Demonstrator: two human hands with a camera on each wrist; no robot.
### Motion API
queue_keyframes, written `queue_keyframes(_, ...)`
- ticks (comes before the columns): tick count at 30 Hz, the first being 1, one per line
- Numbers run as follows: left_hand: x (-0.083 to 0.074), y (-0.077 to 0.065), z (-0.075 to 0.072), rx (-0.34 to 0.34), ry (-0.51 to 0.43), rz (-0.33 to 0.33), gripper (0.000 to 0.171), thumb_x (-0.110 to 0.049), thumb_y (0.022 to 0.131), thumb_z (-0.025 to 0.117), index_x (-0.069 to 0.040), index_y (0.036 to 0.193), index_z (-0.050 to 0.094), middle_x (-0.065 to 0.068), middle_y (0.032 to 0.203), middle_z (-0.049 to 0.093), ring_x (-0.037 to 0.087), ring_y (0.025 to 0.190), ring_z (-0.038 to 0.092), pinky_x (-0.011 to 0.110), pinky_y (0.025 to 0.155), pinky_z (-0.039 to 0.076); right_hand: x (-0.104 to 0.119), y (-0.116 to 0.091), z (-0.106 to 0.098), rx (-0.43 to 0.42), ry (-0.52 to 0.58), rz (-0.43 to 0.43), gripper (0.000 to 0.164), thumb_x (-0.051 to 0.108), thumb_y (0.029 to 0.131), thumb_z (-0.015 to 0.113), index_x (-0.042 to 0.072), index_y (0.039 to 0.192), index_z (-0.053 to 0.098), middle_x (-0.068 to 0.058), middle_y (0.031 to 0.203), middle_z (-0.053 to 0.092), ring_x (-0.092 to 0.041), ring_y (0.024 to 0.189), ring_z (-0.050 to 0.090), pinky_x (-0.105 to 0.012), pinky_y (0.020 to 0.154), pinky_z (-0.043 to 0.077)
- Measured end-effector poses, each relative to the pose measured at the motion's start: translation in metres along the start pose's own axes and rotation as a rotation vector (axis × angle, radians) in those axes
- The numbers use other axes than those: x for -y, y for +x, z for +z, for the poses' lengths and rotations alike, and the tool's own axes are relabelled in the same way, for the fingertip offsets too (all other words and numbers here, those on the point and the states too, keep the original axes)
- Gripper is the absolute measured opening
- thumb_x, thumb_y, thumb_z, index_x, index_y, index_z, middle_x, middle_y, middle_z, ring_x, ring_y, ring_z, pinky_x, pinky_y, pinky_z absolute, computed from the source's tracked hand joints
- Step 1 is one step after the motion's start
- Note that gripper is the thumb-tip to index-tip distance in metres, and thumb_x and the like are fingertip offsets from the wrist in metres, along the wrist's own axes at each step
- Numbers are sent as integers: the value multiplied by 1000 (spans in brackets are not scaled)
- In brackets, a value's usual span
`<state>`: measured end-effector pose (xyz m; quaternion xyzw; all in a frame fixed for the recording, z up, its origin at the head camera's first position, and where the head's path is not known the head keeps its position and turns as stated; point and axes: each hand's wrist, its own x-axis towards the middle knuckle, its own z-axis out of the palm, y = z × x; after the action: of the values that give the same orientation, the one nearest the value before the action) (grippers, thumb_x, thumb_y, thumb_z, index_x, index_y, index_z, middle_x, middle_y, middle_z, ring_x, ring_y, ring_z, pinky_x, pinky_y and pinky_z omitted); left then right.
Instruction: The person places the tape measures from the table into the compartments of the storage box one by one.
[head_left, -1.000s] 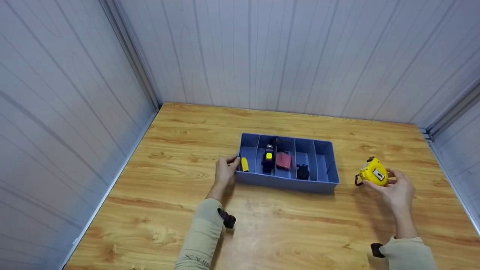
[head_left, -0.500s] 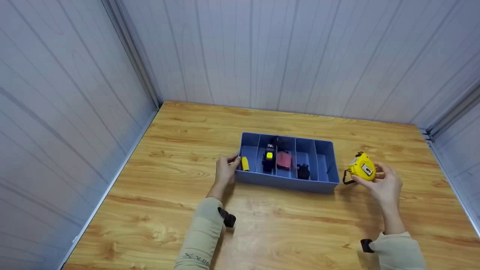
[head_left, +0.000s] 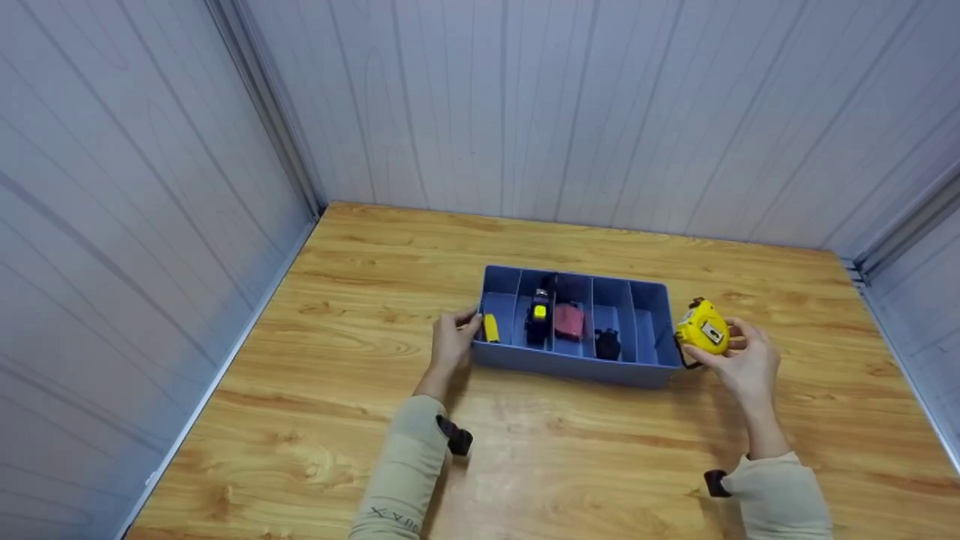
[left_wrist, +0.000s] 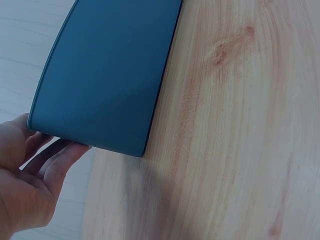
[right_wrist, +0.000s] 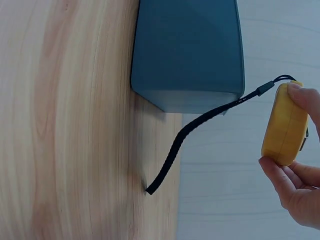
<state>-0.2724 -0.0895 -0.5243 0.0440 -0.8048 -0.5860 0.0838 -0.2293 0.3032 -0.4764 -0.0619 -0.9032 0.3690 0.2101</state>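
A blue divided box (head_left: 574, 366) sits on the wooden table. My left hand (head_left: 450, 345) grips its left end wall, thumb at the rim and fingers against the outside in the left wrist view. Between thumb and fingers my right hand (head_left: 752, 366) holds a yellow tape measure (head_left: 703, 331), raised beside the box's right end. Its black wrist strap (right_wrist: 186, 131) hangs down in the right wrist view. In the box's compartments lie a small yellow object (head_left: 490, 328), a black item with a yellow button (head_left: 538, 321), a reddish item (head_left: 569, 321) and a small black item (head_left: 607, 343).
The wood-grain table (head_left: 315, 420) spreads around the box on all sides. Pale panel walls (head_left: 480, 112) stand behind it and at both sides. Dark wrist cameras (head_left: 456, 436) are strapped over both sleeves.
My right hand has moved left with the tape measure, from well right of the box to close beside its right end. The left hand and box have stayed in place.
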Motion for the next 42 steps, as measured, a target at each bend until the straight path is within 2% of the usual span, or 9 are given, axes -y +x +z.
queue_keyframes(5, 0, 1, 0, -3, 1, -4, 25, -6, 86, 60, 1, 110, 63, 15, 104, 63, 20, 91, 61, 28, 74, 51, 3, 1, 5, 16, -7, -9, 58, 21, 62, 83, -4, 106, 57, -17, 93, 52, -30, 79, 52, -6, 57, 34)
queue_keyframes(11, -1, 0, 0, 3, -17, -30, 25, -6, 86, 59, 1, 110, 62, 15, 105, 63, 20, 94, 60, 28, 76, 50, 6, 3, 10, 76, -5, 9, 63, 25, 63, 83, -5, 110, 55, -17, 98, 49, -32, 83, 52, -7, 60, 35)
queue_keyframes(14, -1, -1, 0, -5, -9, -13, 25, -6, 86, 59, 2, 110, 63, 16, 103, 63, 22, 91, 61, 28, 74, 51, 6, 5, 13, 99, -5, -5, 64, 25, 62, 83, -5, 112, 55, -17, 98, 49, -32, 83, 52, -8, 61, 36)
queue_keyframes(18, -1, -2, 0, -17, -7, 17, 25, -6, 85, 60, 2, 108, 64, 17, 101, 64, 25, 88, 62, 29, 71, 52, 8, 7, 15, 120, -12, -25, 66, 26, 62, 83, -6, 112, 55, -18, 98, 49, -34, 83, 53, -17, 65, 42)
queue_keyframes(23, -1, -1, 1, -21, -16, 18, 24, -6, 85, 60, 2, 107, 64, 17, 101, 64, 24, 87, 62, 28, 71, 51, 10, 11, 17, 154, -35, -31, 67, 26, 63, 83, -6, 114, 54, -20, 101, 50, -33, 84, 52, -32, 70, 46)
queue_keyframes(28, 0, 0, 1, -15, -31, 9, 24, -6, 85, 60, 3, 108, 64, 17, 102, 63, 23, 89, 61, 28, 73, 51, 12, 14, 19, 184, -35, -46, 69, 22, 62, 83, -7, 117, 52, -21, 102, 49, -33, 84, 51, -40, 73, 46)
queue_keyframes(36, -1, 0, 1, 3, -33, -38, 25, -6, 86, 59, 2, 110, 62, 15, 103, 63, 20, 90, 60, 27, 74, 50, 10, 17, 23, 200, -49, -118, 66, 18, 60, 84, -8, 112, 54, -21, 99, 48, -35, 83, 50, -43, 72, 45)
queue_keyframes(42, -1, 0, 0, 9, -36, -15, 25, -5, 86, 58, 3, 110, 62, 17, 105, 63, 22, 94, 60, 28, 77, 50, 11, 19, 24, 236, -71, -143, 68, 17, 60, 83, -10, 114, 52, -23, 101, 47, -35, 86, 49, -46, 75, 46)
